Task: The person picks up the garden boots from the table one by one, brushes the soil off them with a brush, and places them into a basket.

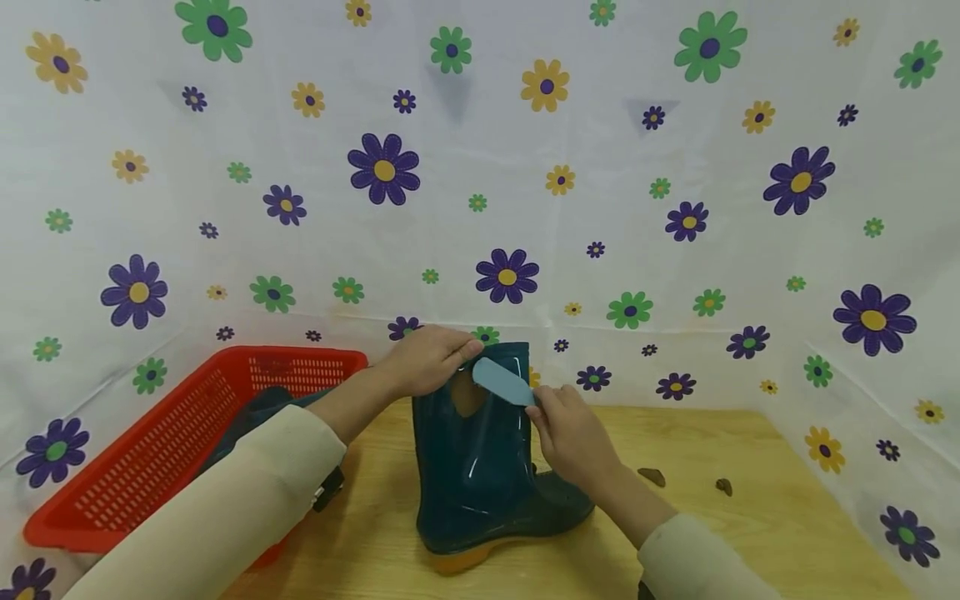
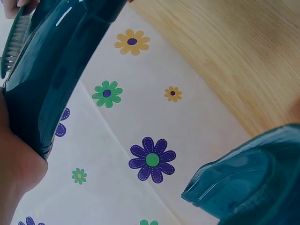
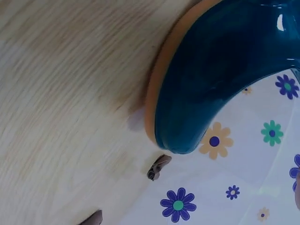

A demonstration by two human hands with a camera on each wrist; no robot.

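1. The upright boot [image 1: 468, 467] stands on the worktop [image 1: 795, 533], its shaft top at the left grip [image 1: 431, 360], its toe below the right grip [image 1: 572, 429] and pointing right.
2. The brush [image 1: 504, 383] is in the right grip, alongside the shaft, its far end just beside the left grip.
3. The basket [image 1: 142, 487] sits left of the left grip, with a second boot [image 1: 266, 408] inside.
4. Right of the right grip, on the worktop, lie a nearer bit [image 1: 652, 477] and a farther bit [image 1: 723, 486].
5. The sheet [image 1: 622, 250] hangs behind both grips.
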